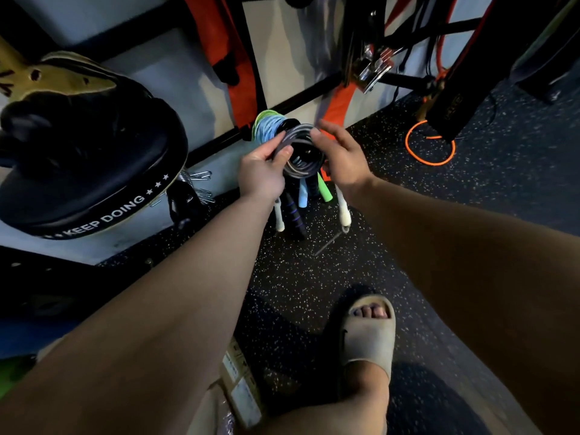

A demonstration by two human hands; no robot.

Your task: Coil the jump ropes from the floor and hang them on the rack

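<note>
Countless pale flecks dot the dark rubber floor of a dim gym corner. A black rack bar runs low along the pale wall, with orange straps hanging above it. A black strike pad lettered "KEEP DOING" fills the left, and a loop of orange cord lies on the floor to the right. One foot in a beige sandal stands near the bottom of the view.

Both bare arms reach forward and down toward the rack. The left hand pinches the left edge of a coiled grey jump rope between thumb and curled fingers. The right hand is beside the coil's right edge with its fingers stretched and loosely spread, the index tip touching the top of the coil.

The grey coil sits between the two hands, at the front of a row of green, blue and black coils hung at the rack bar. Whether it sits on the same peg cannot be told. Below the hands, white, purple-banded, pale blue and green rope handles dangle above the floor.
</note>
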